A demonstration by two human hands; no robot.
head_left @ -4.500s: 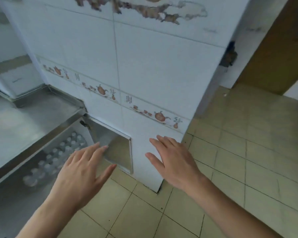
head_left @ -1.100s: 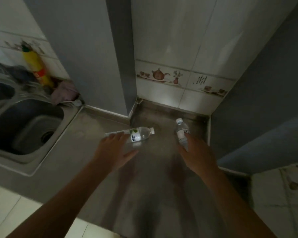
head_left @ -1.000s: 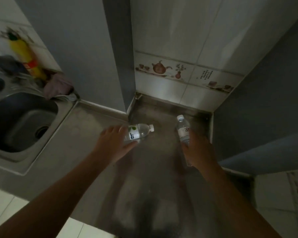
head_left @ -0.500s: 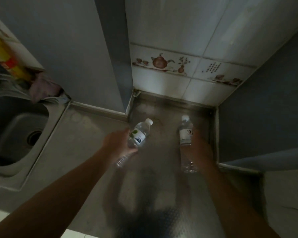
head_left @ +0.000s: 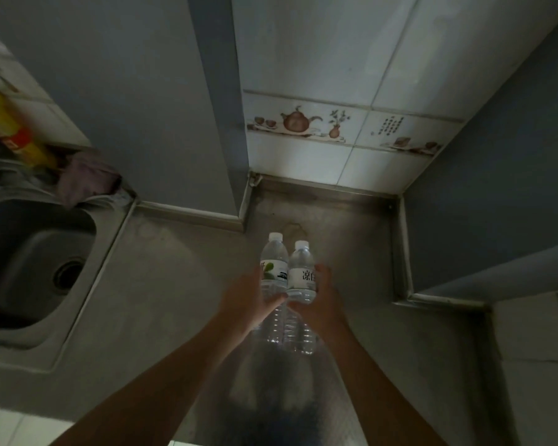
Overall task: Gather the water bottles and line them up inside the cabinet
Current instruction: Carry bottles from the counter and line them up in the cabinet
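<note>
Two clear water bottles with white caps are held side by side above the steel counter. My left hand grips the left bottle, whose label shows a green leaf. My right hand grips the right bottle, which has a white label with dark characters. The bottles touch each other, caps pointing away from me toward the back wall. Their lower ends show below my hands. The cabinet is out of view.
A steel sink is set into the counter at the left. Behind it stand a yellow bottle and a crumpled pinkish cloth. Tiled walls close the counter's back corner; a grey wall juts in at the right.
Both hands took hold of the bottles lying on the counter, lifted them and brought them together. Earlier I was facing the open cabinet with empty hands.
</note>
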